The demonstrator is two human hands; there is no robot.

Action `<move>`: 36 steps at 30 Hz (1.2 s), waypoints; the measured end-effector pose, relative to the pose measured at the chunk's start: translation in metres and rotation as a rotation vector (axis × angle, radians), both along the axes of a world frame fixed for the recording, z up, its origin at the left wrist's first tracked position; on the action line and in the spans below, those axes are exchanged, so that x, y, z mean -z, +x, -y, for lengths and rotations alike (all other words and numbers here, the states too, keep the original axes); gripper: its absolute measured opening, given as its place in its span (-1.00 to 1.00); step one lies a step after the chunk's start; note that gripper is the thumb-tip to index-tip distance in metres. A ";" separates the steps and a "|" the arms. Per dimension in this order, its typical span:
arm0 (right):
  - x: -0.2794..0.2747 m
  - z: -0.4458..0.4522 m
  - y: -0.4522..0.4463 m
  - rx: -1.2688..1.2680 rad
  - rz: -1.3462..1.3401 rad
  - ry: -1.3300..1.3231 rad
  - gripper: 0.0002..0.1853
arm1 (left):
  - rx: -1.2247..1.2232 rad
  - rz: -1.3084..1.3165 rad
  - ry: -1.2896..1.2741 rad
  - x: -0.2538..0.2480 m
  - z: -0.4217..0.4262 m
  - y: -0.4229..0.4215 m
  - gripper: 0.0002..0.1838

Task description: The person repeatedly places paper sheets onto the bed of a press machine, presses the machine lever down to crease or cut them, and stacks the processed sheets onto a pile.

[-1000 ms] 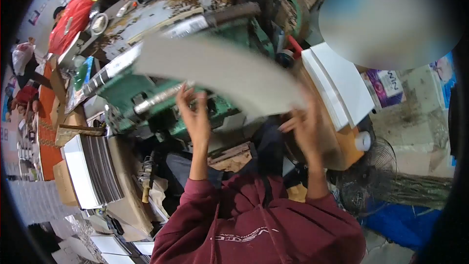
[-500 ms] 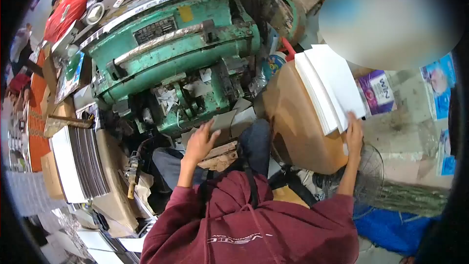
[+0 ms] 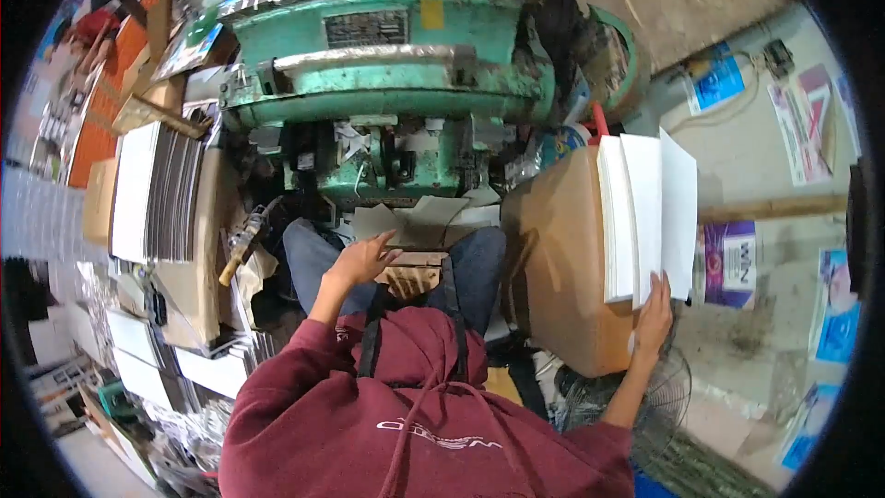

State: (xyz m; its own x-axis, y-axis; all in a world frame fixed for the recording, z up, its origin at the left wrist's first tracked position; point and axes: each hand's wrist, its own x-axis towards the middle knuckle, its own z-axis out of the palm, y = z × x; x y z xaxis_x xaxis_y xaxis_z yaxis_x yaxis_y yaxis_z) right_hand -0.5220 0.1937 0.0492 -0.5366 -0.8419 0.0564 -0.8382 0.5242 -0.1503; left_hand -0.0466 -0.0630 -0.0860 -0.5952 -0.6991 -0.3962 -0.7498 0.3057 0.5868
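Observation:
My left hand is held in the air above my lap, fingers stretched out, holding nothing. On my right, a stack of white sheets lies on a brown box-like stand. My right hand is at the near end of the stack, its fingers closed on the lower edge of a white sheet that fans out to the right. The thumb is hard to make out. In front of me stands a worn green machine, with scraps of grey board at its foot.
To my left, a tall stack of white-faced boards rests by a cardboard box. More white boards lie lower down. A wire fan sits beneath my right forearm. A purple packet lies on the floor at right.
My view has turned and shifted, so the machine looks level. The right-hand sheet stands further apart from the stack. My left hand is lower, its fingers pointing more to the right.

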 end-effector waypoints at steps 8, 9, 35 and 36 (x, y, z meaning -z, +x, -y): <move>0.020 -0.004 0.004 0.115 0.218 -0.167 -0.67 | 0.064 -0.291 -0.307 -0.074 0.052 -0.013 -0.55; 0.019 -0.006 -0.008 0.184 0.360 -0.177 -0.66 | 0.072 -0.363 -0.367 -0.097 0.063 -0.011 -0.61; 0.030 -0.012 -0.014 0.211 0.227 -0.003 -0.65 | -0.788 0.226 -0.936 -0.199 0.034 0.260 -0.30; 0.038 -0.017 -0.023 0.160 0.206 -0.041 -0.65 | -0.813 0.396 -1.076 -0.197 0.029 0.293 -0.26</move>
State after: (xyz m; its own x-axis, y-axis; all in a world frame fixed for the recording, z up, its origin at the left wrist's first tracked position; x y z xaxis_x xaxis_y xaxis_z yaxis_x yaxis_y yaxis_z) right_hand -0.5449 0.2110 0.0116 -0.6662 -0.7450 -0.0354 -0.6950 0.6373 -0.3330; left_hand 0.2464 -0.0923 0.1110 0.1398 -0.8533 0.5022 -0.9900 -0.1286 0.0571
